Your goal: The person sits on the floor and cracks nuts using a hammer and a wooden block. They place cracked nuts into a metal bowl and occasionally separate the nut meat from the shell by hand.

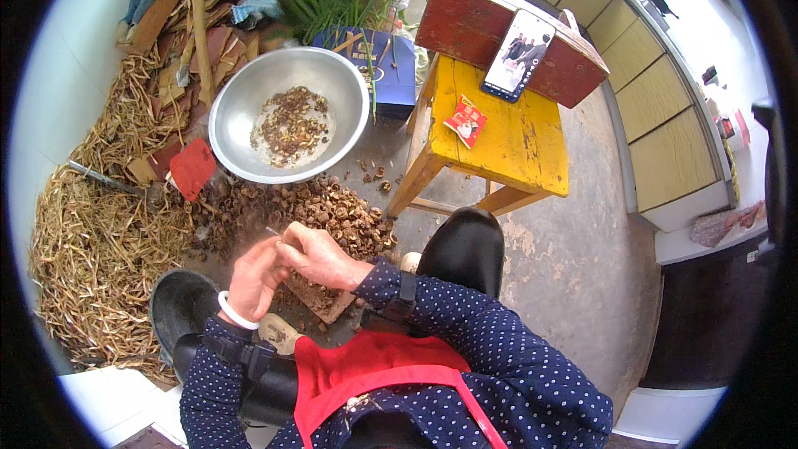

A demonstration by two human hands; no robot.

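Observation:
My hands meet low over the floor, in front of my red apron. The right hand (314, 256) is closed, and a thin metal pick (273, 231) sticks out from its fingertips. My left hand (253, 276), with a white bangle at the wrist, has its fingers curled against the right one's; whatever it holds is hidden. Beneath them lies a brown block (331, 306) with crumbs on it. Beyond the hands spreads a heap of cracked walnut shells (332, 212). A large metal basin (223, 129) behind the heap contains brown and pale nut pieces (293, 120).
A yellow wooden stool (532, 141) at the right bears a red packet (467, 122), a phone (519, 54) and a dark red wooden piece (461, 21). Dry straw (100, 258), a red scoop-like piece (192, 169) and a dark bucket (179, 303) lie left. A blue box (395, 66) stands behind.

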